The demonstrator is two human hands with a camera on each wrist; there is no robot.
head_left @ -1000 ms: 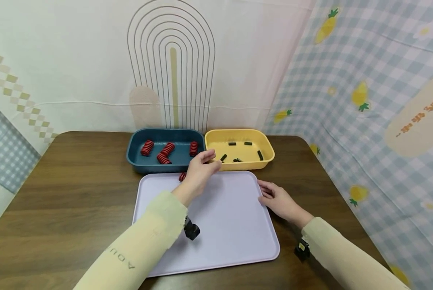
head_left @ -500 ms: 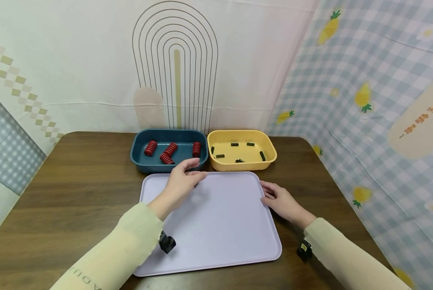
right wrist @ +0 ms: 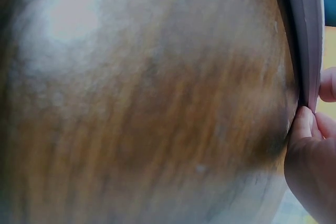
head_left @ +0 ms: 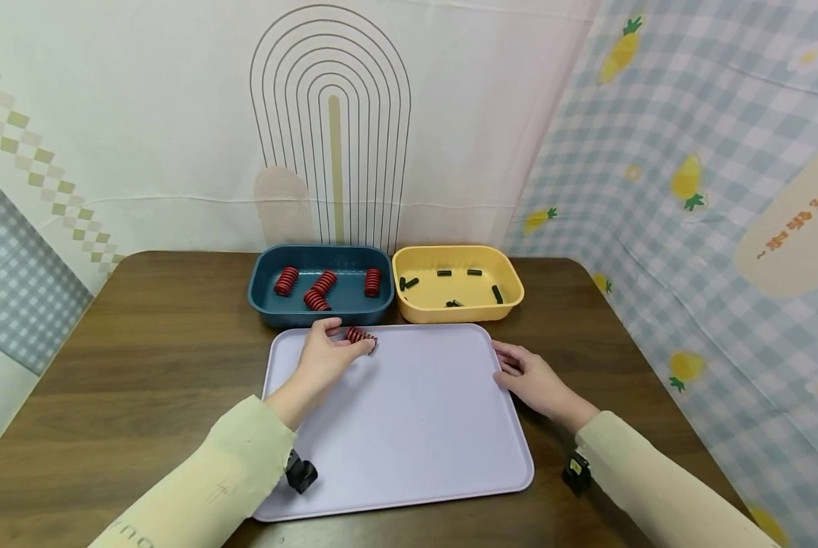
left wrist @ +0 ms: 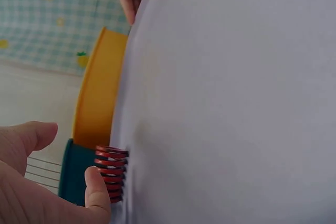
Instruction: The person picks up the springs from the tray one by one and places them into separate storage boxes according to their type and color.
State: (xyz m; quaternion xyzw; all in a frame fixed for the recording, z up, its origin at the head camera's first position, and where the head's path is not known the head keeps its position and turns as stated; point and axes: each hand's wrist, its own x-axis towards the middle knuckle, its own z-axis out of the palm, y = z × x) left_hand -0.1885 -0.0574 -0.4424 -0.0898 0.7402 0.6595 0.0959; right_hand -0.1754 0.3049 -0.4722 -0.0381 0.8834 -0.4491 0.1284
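Observation:
My left hand is over the back left part of the pale lilac tray, thumb and fingers apart. Just by its fingertips, a red-and-black coil spring lies at the tray's back edge. In the left wrist view the thumb overlaps part of this spring, while the index finger stands away from it; whether the thumb touches it I cannot tell. My right hand grips the tray's right edge near the back corner. The right wrist view has its fingers below the rim and its thumb above.
Behind the tray stand a dark blue bin with several similar springs and, touching its right side, a yellow bin with several small dark cylinders. A brown wooden table carries everything; a patterned curtain hangs behind.
My left hand has moved left from beside the yellow bin to the spring on the tray, uncovering it. One dark cylinder in the yellow bin has rolled. My right hand has stayed put.

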